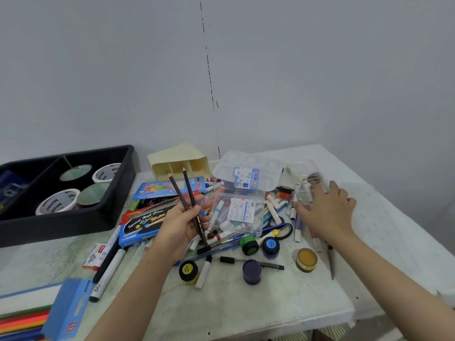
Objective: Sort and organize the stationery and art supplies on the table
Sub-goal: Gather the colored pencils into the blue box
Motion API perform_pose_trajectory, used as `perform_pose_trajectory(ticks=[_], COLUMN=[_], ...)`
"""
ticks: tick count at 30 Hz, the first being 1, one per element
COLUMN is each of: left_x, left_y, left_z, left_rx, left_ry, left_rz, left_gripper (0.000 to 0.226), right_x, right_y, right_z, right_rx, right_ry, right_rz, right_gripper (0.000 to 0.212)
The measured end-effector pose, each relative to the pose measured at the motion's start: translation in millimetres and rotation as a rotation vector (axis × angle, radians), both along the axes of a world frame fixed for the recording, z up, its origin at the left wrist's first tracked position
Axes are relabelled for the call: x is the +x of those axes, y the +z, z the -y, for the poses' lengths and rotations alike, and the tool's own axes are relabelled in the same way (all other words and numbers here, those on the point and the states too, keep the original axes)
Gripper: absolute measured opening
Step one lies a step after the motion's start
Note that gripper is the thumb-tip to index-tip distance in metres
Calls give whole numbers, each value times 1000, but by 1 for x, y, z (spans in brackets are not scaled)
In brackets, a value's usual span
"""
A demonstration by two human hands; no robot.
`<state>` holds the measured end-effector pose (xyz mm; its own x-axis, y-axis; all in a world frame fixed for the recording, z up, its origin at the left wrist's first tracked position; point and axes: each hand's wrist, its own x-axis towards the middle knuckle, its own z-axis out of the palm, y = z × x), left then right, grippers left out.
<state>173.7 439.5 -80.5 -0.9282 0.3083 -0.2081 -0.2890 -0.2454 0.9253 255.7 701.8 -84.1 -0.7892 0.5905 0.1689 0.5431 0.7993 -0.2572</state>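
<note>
Coloured-pencil pack [66, 311]: nearest the camera, at the near left corner of the desk; blue flap open, coloured pencils showing inside.
Desk [246, 306]: pale mottled top; loose stationery is heaped across its middle.
Black tray [118, 190]: far left on the desk, divided into compartments; the right compartment holds the tape rolls.
Cream pen holder [179, 159]: at the back of the desk, just right of the tray, with its compartments facing the camera.
Water colour box [140, 225]: lying flat between the tray and the left grip, partly hidden by that hand.
Colour pen case [242, 214]: clear plastic, in the centre of the heap, with markers inside.
Right grip [325, 210]: released; fingers straight and spread, palm down over clear packaging and loose markers at the right side of the heap.
Left grip [182, 225]: grasping the dark pencils low on their shafts, raised above the heap.
Tape rolls [57, 201]: white, lying flat in the tray.
Paint pots [249, 244]: green, blue, orange, purple and yellow, scattered on the desk at the near side of the heap.
Dark pencils [190, 193]: two, points up, spreading apart toward the tips, in front of the pen holder.
</note>
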Motion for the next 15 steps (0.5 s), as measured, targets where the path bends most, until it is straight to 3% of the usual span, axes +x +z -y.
perform_pose_trajectory(ticks=[2, 6, 9, 15], left_x=[0, 1, 0, 4], left_y=[-1, -1, -2, -2], left_z=[0, 3, 6, 14], left_rx=[-3, 6, 9, 24], left_ry=[-11, -25, -11, 27], left_rz=[-3, 21, 49, 73], left_gripper=[25, 27, 29, 31], right_x=[-8, -20, -25, -35], right_y=[-10, -8, -4, 1], right_z=[0, 18, 39, 60], right_rx=[60, 30, -38, 11], right_ry=[46, 353, 517, 523], right_rz=[-29, -145, 14, 236], right_gripper=[57, 52, 63, 91])
